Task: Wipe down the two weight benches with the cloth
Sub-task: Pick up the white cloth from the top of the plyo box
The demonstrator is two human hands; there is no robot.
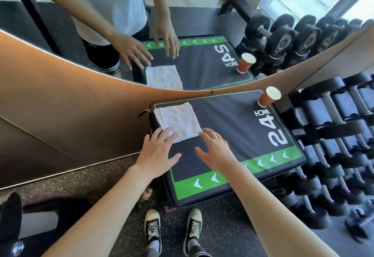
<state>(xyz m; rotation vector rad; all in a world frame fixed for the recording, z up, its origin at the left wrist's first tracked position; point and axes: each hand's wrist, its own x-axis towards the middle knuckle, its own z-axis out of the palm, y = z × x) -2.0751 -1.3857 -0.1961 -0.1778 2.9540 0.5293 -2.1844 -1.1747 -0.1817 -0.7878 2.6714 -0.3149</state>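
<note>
2 bare hands over black-and-green padded box (pixel 232 135). Folded white cloth (pixel 178 122) lies flat at box's far-left corner. Left hand (pixel 157 151) fingers spread, tips resting on cloth edge; right hand (pixel 216 151) fingers apart, just beside cloth, likely reaching to gather it. Orange paper cup (pixel 268 97) at far corner.

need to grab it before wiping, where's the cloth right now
In the head view the folded white cloth lies on the far left corner of the black and green padded box, by the mirror, with the left hand touching its near edge.

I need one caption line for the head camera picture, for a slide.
Both hands, left hand and right hand, reach for a folded white cloth on a padded box.
</note>
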